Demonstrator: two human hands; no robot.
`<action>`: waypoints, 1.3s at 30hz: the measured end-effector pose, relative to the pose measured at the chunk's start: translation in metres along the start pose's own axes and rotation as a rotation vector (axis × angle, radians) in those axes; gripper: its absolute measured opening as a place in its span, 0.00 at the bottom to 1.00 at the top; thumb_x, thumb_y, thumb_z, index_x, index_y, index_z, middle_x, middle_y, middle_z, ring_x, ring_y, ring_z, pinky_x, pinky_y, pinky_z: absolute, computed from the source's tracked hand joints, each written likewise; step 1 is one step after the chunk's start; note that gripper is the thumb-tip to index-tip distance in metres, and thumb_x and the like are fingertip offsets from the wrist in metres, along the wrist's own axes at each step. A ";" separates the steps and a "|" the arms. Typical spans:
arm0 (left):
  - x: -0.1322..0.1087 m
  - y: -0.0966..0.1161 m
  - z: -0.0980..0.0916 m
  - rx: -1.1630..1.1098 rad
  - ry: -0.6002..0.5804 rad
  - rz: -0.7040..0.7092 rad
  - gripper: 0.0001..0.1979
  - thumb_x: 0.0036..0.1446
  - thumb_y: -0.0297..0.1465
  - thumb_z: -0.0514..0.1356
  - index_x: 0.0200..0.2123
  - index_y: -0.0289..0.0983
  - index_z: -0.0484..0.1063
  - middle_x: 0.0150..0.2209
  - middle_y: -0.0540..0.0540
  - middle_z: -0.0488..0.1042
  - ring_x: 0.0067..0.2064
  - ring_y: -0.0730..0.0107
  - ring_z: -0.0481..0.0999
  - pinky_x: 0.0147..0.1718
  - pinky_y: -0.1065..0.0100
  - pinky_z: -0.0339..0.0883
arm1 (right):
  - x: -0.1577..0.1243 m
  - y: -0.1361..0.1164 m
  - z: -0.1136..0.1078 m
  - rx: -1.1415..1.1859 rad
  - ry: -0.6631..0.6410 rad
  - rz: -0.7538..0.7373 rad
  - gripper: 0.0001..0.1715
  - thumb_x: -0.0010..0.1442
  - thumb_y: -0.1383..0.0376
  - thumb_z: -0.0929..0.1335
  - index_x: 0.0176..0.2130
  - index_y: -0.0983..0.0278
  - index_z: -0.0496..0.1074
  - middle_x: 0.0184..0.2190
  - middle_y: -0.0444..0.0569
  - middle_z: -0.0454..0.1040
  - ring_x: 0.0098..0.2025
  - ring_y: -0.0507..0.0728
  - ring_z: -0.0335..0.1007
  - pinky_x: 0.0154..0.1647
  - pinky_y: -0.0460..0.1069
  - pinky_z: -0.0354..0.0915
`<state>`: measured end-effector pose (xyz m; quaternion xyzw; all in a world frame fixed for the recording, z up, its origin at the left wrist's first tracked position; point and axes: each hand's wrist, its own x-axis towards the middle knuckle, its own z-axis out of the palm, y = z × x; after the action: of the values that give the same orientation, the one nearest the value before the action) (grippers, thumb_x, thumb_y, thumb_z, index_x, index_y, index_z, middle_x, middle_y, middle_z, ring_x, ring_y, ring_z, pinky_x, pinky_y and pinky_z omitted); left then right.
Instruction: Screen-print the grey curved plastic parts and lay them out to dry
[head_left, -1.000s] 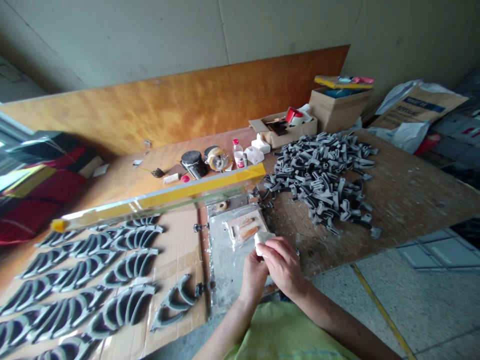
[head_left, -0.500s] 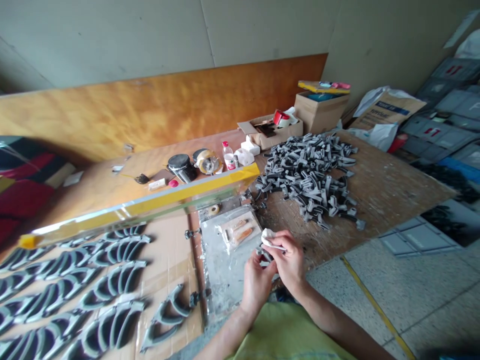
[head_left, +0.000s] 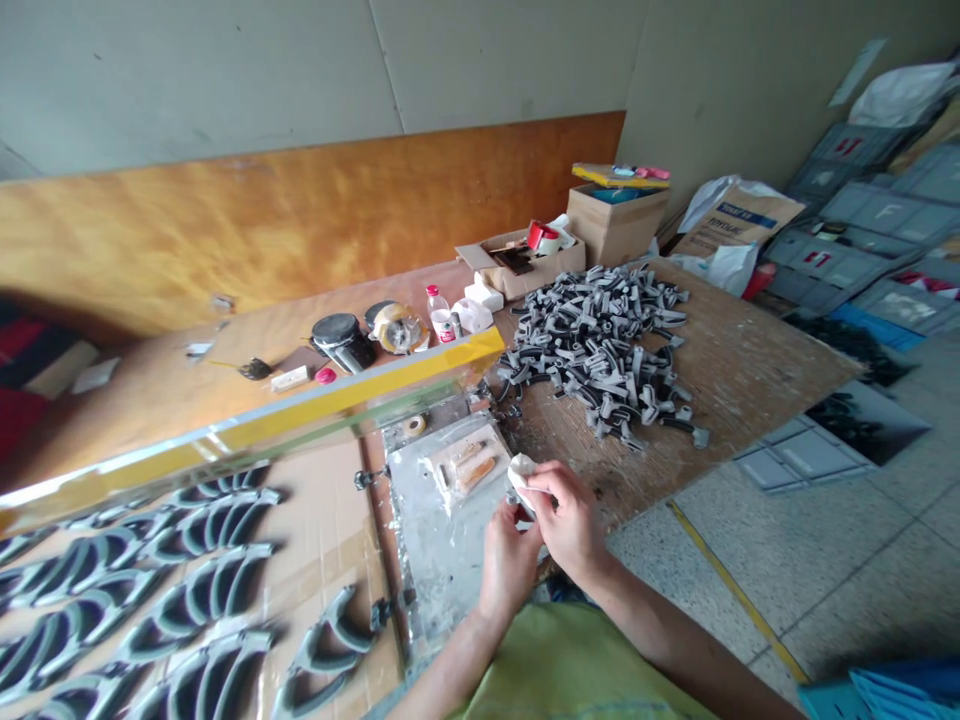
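Note:
My right hand (head_left: 570, 520) is closed on a small white cloth (head_left: 520, 468) near the table's front edge. My left hand (head_left: 506, 562) is closed just under it, its fingers against the cloth; what it holds is hidden. Both hands hover over a plastic-covered metal plate (head_left: 431, 530) with two orange sticks (head_left: 469, 468) lying on it. A heap of small grey plastic parts (head_left: 600, 350) lies to the right on the wooden table (head_left: 750, 360).
Rows of larger grey curved parts (head_left: 187, 590) lie on cardboard at the left. A long yellow-edged clear bar (head_left: 300, 410) crosses above them. Tape, a jar (head_left: 341, 340), a bottle (head_left: 436, 312) and cardboard boxes (head_left: 615, 225) stand at the back. Grey crates (head_left: 862, 215) at the right.
The view has swung to the right, showing more floor and crates. My hands stay together at the table edge, the cloth now slightly lower and closer to my left hand.

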<state>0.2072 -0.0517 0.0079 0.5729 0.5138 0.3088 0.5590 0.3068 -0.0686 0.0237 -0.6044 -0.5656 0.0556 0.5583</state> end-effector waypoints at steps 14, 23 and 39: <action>-0.003 0.005 0.006 -0.324 -0.138 -0.141 0.20 0.44 0.41 0.68 0.38 0.34 0.74 0.30 0.48 0.73 0.30 0.67 0.75 0.29 0.67 0.72 | 0.018 0.033 -0.025 -0.216 0.115 0.027 0.07 0.63 0.69 0.65 0.32 0.61 0.68 0.30 0.46 0.73 0.33 0.53 0.71 0.34 0.47 0.66; 0.001 0.010 0.008 -0.129 -0.052 -0.109 0.12 0.40 0.34 0.69 0.22 0.34 0.69 0.22 0.50 0.70 0.27 0.71 0.71 0.27 0.71 0.68 | 0.012 0.006 -0.017 -0.252 0.033 -0.235 0.08 0.64 0.73 0.63 0.37 0.60 0.68 0.33 0.48 0.72 0.35 0.53 0.71 0.37 0.47 0.69; 0.005 0.012 0.017 -0.349 -0.187 -0.204 0.20 0.43 0.41 0.70 0.34 0.32 0.73 0.27 0.50 0.74 0.27 0.70 0.76 0.27 0.67 0.74 | 0.036 0.041 -0.028 -0.298 -0.027 -0.217 0.09 0.65 0.71 0.62 0.37 0.61 0.71 0.33 0.48 0.73 0.37 0.53 0.72 0.40 0.48 0.69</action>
<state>0.2271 -0.0508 0.0147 0.4385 0.4538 0.2803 0.7233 0.3643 -0.0479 0.0242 -0.6152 -0.6369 -0.0812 0.4576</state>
